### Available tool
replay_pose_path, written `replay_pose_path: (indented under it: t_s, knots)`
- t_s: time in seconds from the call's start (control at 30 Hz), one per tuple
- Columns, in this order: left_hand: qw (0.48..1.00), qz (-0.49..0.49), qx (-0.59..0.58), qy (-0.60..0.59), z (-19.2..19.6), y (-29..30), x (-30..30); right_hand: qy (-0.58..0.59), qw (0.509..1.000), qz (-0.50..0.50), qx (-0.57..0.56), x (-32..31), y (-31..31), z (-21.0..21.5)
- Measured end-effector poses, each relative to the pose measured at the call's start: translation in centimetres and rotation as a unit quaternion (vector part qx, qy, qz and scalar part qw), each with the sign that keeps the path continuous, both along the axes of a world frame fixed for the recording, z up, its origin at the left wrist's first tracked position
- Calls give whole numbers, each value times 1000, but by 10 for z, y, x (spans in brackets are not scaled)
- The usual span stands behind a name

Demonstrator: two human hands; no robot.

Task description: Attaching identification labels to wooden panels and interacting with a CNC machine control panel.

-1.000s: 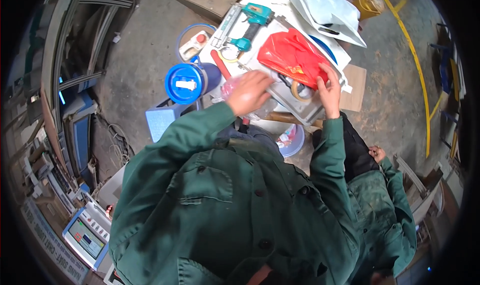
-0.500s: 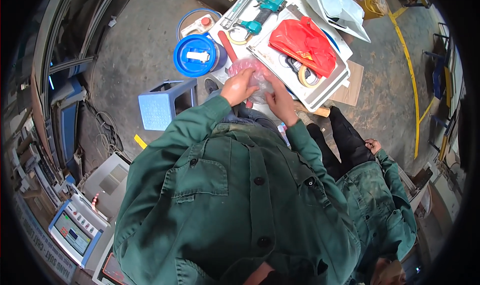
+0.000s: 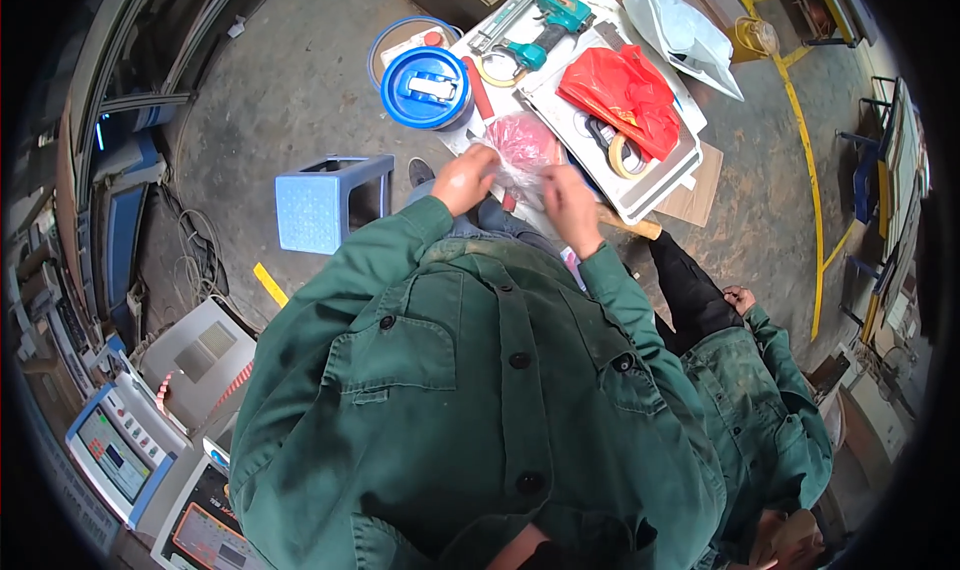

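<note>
A clear plastic bag (image 3: 520,148) with something pinkish-red inside lies at the near edge of the white table, its loose, crumpled mouth toward me. My left hand (image 3: 465,180) is closed on the left side of that mouth, thumb and fingers pinched together. On the other side my right hand (image 3: 572,208), a little blurred, pinches the bag's right edge with curled fingers. What exactly the bag contains cannot be made out through the plastic. Just beyond the bag a red-handled tool (image 3: 478,88) lies on the table.
A white tray (image 3: 640,202) holds a red plastic bag (image 3: 622,95) and a tape roll (image 3: 628,158). Behind lies a green nail gun (image 3: 550,32). A blue-lidded drum (image 3: 425,88) and a blue stool (image 3: 330,205) stand left. A co-worker (image 3: 745,380) is close on my right.
My hands have moved slightly apart, the right one outward and nearer to me. More of the bag and its pinkish-red contents shows between them. The whole view has shifted a little.
</note>
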State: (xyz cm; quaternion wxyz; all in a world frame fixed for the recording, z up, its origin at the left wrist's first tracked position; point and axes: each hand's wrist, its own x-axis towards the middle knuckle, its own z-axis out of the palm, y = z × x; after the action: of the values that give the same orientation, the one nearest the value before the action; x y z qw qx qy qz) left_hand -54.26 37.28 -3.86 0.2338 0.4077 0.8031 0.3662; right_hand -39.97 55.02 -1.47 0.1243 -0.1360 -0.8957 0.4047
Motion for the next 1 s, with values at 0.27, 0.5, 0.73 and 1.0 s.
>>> replay_pose_path:
  t_s: [0.27,0.5,0.73,1.0]
  knots:
    - [999,-12,-26,-27,-22,26,16,-98,995,14,14,-9,-17,-37]
    - [979,164,-73,-100,-50,-21,-17,-77,872,-289,-387,45,58,-28]
    - [991,89,93,21,30,13,5,-113,931,-213,-272,59,64,-6]
    - [1000,-1,30,1,71,9,0,32,994,109,2,-20,-7,81]
